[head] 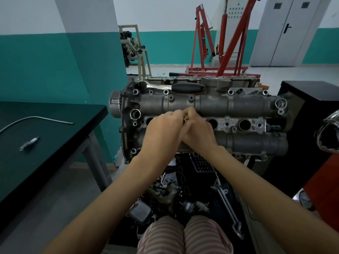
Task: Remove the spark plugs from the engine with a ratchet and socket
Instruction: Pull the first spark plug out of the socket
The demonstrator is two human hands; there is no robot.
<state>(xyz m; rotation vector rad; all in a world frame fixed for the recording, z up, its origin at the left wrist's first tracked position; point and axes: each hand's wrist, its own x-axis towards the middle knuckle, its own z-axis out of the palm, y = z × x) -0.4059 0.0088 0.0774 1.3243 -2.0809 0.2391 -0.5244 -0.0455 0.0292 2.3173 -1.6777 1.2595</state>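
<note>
Hands meet over the engine (pixel 211 107), at the second plug well from its left end: the left hand (pixel 165 129) and right hand (pixel 199 133) curl together around a small metal piece (pixel 185 120), mostly hidden, probably the socket or a plug coming out. The ratchet (pixel 172 87) lies idle along the engine's far edge, so I judge this a finger stage, lifting out a loosened plug. One spark plug (pixel 29 143) already lies on the dark surface (pixel 55 140) left of the engine. Next move calls for a straight upward draw, then a carry left. Room above the engine is open; the surface edge sits near the engine's left end, and loose parts (pixel 165 195) crowd the floor below.
</note>
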